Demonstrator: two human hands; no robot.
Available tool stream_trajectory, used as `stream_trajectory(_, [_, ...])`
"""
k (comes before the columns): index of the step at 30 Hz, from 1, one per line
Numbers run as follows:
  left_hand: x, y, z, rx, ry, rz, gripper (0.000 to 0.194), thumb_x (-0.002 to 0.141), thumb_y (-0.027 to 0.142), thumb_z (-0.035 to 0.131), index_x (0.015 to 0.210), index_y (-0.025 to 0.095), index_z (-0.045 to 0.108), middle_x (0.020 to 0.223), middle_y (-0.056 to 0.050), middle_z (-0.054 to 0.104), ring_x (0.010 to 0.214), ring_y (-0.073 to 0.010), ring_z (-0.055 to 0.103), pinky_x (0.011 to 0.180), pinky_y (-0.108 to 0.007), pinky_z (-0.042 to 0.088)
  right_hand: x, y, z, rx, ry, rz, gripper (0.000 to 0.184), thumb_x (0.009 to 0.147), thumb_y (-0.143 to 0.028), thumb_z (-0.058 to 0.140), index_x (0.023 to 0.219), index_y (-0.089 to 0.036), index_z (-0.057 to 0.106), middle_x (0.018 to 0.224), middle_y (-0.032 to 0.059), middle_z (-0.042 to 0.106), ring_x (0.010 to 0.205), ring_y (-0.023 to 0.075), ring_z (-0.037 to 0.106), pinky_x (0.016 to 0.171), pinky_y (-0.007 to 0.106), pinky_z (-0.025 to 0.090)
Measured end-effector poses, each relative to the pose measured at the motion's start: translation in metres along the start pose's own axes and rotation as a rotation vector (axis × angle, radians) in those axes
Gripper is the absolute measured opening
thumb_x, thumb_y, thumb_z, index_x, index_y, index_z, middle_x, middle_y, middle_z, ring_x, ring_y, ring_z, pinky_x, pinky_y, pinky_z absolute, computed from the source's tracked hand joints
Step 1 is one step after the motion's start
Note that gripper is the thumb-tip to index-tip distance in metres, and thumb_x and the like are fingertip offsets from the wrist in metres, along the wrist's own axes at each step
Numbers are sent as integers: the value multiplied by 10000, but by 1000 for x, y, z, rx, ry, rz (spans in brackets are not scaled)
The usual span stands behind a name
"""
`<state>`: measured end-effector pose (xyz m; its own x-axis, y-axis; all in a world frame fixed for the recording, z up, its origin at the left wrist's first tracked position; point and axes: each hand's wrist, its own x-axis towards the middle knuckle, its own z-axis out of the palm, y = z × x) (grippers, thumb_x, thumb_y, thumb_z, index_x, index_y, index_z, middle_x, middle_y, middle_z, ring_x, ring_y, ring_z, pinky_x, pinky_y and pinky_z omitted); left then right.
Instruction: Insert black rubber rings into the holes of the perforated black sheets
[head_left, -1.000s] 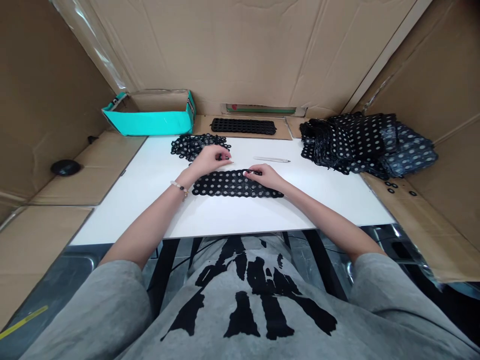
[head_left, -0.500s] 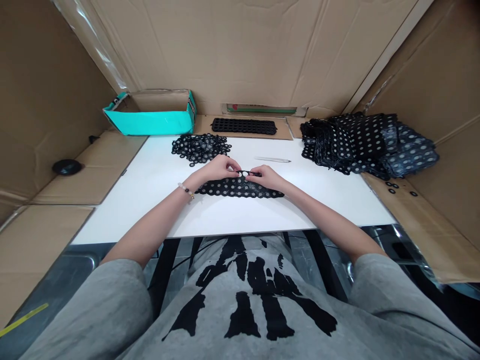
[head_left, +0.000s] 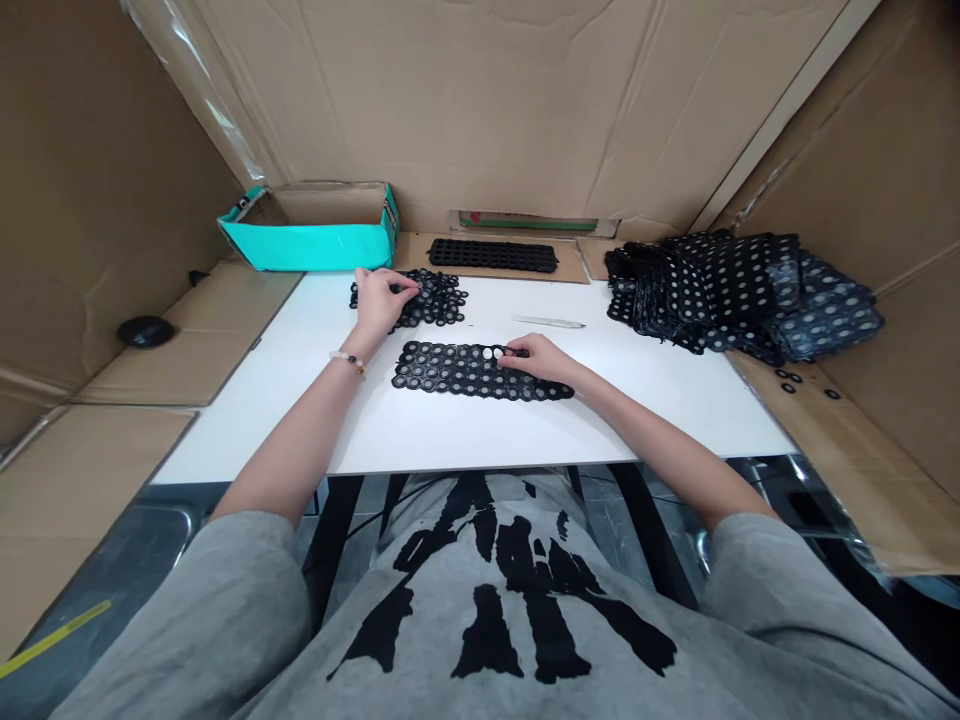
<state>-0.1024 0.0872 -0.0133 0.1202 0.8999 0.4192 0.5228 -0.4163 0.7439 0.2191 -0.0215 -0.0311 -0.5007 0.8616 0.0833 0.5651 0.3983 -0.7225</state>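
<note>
My left hand [head_left: 382,300] rests at the near left of a heap of loose black rings [head_left: 439,298], its fingertips down among them. Whether those fingers hold a ring is hidden. A long black strip of joined rings with pale centres [head_left: 442,371] lies flat on the white table [head_left: 300,410]. My right hand [head_left: 541,359] lies across the strip's right part, fingertips near a few brighter white spots [head_left: 491,353]. A beaded bracelet [head_left: 347,362] circles my left wrist.
A slim pale craft knife [head_left: 549,322] lies beyond the strip. Stacked black dotted sheets [head_left: 739,290] pile up at the right, and a black perforated sheet [head_left: 493,255] sits on cardboard at the back. A teal box [head_left: 315,245] stands back left. Cardboard walls surround the table.
My left hand has left the strip and moved back and left onto the heap of rings. My right hand stays on the strip, and the view has shifted slightly.
</note>
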Motion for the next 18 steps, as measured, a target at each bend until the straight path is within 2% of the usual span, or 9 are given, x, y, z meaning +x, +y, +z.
stream_trajectory(3, [-5, 8, 4, 200, 165, 91, 217, 865, 402, 727, 890, 203, 809, 1069, -152, 729, 1243, -390, 455, 1065, -587, 336, 0, 0, 0, 5, 3, 1, 410, 853, -549, 574, 652, -192, 542, 637, -16, 495, 671, 143, 434, 688, 298, 326])
stream_trajectory(4, [-6, 12, 7, 221, 148, 124, 253, 881, 417, 716, 940, 192, 816, 1090, -151, 730, 1237, -380, 455, 1066, -582, 331, 1, 1, 0, 10, 4, -1, 413, 852, -547, 577, 645, -193, 533, 632, -18, 485, 668, 141, 428, 683, 297, 323])
stream_trajectory(6, [-9, 24, 13, 207, 2, 198, 306, 904, 452, 692, 982, 182, 813, 1078, -131, 746, 1189, -336, 511, 1060, -543, 349, 1, 2, -1, 30, 7, -12, 421, 849, -545, 592, 632, -192, 521, 628, -21, 473, 666, 138, 421, 674, 295, 319])
stream_trajectory(10, [-19, 48, 32, 99, -621, 276, 331, 863, 511, 698, 918, 200, 800, 958, -73, 785, 951, -246, 655, 927, -394, 454, 2, 5, -8, 68, 3, -45, 415, 848, -549, 628, 663, -178, 604, 652, -13, 539, 680, 145, 463, 681, 293, 351])
stream_trajectory(12, [-25, 56, 41, 59, -814, 260, 343, 857, 525, 686, 873, 197, 786, 894, -53, 784, 842, -218, 663, 816, -336, 471, 2, 6, -11, 58, 20, -62, 352, 844, -502, 654, 743, -167, 694, 714, 10, 634, 711, 162, 522, 703, 299, 389])
stream_trajectory(13, [-28, 59, 45, 52, -847, 254, 348, 861, 526, 674, 851, 193, 778, 865, -45, 779, 804, -207, 657, 777, -318, 466, 2, 5, -12, 48, 39, -71, 305, 841, -458, 665, 810, -164, 737, 780, 29, 690, 743, 174, 560, 723, 304, 412])
stream_trajectory(15, [-33, 61, 50, 50, -842, 252, 350, 874, 519, 654, 838, 189, 768, 825, -31, 768, 764, -194, 645, 745, -299, 456, 2, 4, -10, 31, 81, -88, 266, 843, -362, 662, 975, -169, 788, 968, 68, 769, 844, 201, 634, 782, 316, 454])
stream_trajectory(18, [-38, 61, 54, 49, -804, 253, 338, 880, 507, 655, 887, 189, 771, 837, -31, 767, 775, -197, 645, 762, -298, 457, 1, 0, -3, 40, 106, -89, 292, 872, -311, 639, 1083, -187, 798, 1101, 82, 790, 947, 223, 685, 855, 330, 487])
